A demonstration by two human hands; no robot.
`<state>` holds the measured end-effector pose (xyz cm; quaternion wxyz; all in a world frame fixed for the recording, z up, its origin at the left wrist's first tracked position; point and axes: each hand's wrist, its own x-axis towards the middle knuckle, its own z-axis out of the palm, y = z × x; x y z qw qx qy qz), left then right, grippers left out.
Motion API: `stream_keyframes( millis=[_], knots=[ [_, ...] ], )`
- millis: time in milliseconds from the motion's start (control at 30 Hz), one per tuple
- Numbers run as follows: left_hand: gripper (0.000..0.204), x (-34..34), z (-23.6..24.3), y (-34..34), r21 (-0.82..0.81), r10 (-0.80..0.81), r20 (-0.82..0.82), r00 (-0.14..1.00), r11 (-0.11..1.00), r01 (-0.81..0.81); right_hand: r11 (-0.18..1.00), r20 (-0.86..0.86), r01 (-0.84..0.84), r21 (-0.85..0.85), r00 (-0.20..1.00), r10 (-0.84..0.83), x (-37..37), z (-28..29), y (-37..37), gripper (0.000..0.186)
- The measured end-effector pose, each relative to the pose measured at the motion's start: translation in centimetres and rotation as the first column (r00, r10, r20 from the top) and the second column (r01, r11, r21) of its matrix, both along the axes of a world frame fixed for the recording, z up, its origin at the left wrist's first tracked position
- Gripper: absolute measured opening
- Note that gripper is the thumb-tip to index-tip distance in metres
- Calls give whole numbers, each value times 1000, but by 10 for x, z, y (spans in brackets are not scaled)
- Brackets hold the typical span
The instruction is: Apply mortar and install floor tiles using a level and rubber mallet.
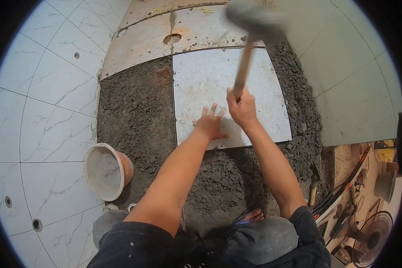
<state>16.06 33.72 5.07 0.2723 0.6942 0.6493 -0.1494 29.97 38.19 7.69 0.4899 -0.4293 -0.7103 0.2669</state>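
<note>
A pale grey square floor tile (245, 107) lies on a bed of dark, crumbly mortar (134, 107). My left hand (211, 123) rests flat on the tile's near left part with its fingers spread. My right hand (243, 107) is wrapped round the wooden handle of a mallet (244, 67). The mallet is raised over the tile, its dark head blurred by motion near the tile's far edge. Whether the head touches anything cannot be made out.
Laid tiles with a round drain hole (172, 39) adjoin the far edge. A mortar-stained bucket (107, 172) stands tilted on the left by the marbled wall (53, 116). At the lower right are a wood-handled trowel (313, 194), a fan (373, 239) and scattered tools. My foot (253, 215) is on the near mortar.
</note>
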Motion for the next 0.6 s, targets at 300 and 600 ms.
stream_keyframes(
  millis=[300,600],
  knots=[
    [111,0,7,0,-32,-8,-2,1000,999,8,993,85,-2,-118,996,12,-6,-2,12,28],
    [108,1,9,1,-48,5,-10,1000,999,-6,979,634,45,-199,768,94,-2,-11,6,29]
  ],
)
